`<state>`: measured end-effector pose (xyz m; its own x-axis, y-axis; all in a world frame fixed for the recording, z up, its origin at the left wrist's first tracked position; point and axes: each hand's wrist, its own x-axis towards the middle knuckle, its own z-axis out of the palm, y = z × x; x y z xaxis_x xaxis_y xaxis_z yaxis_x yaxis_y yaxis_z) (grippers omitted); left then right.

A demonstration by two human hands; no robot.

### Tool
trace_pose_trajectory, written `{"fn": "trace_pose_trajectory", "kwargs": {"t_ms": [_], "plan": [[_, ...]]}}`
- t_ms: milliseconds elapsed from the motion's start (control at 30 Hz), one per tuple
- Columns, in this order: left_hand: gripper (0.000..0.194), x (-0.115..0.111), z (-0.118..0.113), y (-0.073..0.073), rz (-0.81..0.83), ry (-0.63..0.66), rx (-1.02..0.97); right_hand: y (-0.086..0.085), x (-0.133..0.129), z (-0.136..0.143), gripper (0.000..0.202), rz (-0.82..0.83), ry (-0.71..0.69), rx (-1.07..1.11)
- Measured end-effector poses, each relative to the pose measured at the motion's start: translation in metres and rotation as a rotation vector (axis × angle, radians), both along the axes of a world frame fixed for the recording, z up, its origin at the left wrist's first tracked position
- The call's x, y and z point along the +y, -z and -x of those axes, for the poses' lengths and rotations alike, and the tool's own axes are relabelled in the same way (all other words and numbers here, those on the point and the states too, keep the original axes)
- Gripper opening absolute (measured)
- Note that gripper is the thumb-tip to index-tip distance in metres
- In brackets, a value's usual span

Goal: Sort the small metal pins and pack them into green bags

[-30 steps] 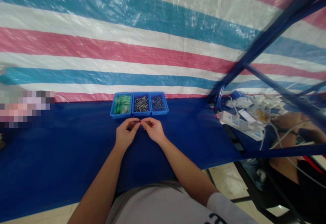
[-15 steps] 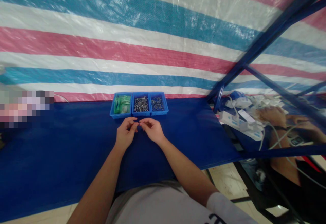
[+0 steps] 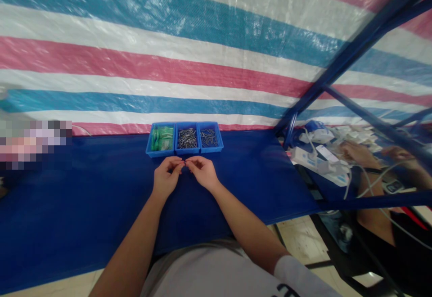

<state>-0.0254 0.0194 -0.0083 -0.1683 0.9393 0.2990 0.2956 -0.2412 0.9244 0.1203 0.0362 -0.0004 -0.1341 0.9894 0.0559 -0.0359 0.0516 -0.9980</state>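
My left hand (image 3: 168, 176) and my right hand (image 3: 202, 171) meet fingertip to fingertip over the blue table, just in front of three joined blue bins. Both are closed in a pinch; whatever lies between the fingers is too small to make out. Green and clear plastic packets (image 3: 162, 138) fill the left bin (image 3: 158, 154). In the middle bin (image 3: 187, 151) is a heap of short metal pieces (image 3: 187, 138), screw-like in shape. Thinner, longer metal pieces (image 3: 209, 137) lie in the right bin (image 3: 212, 149).
Blue metal framing (image 3: 303, 99) rises at the right. Beyond it, another person's hands (image 3: 359, 155) are among white boxes (image 3: 319, 166), cables and plastic bags. A striped plastic sheet (image 3: 168, 72) hangs behind the blue table (image 3: 101, 198). A blurred-out patch sits at the far left.
My hands stay pinched together, with only a very slight shift of the fingertips to the right. At the far right, the other person's hands have moved a little apart.
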Motion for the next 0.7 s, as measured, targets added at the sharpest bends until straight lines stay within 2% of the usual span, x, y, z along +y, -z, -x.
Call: {"fn": "trace_pose_trajectory", "kwargs": {"t_ms": [233,567,700], "plan": [[0.017,0.0000,0.0009,-0.0017,0.010,0.033,-0.001,0.0002,-0.0006,0.0001,0.020,-0.023,-0.012,-0.020],[0.028,-0.0018,0.0004,-0.0024,-0.016,0.020,0.043,0.0006,0.0010,-0.0003,0.026,-0.019,-0.005,-0.003],[0.026,-0.0011,0.0002,-0.0005,-0.043,0.006,0.061,0.0023,0.0020,-0.0004,0.024,-0.010,-0.006,0.015]]}}
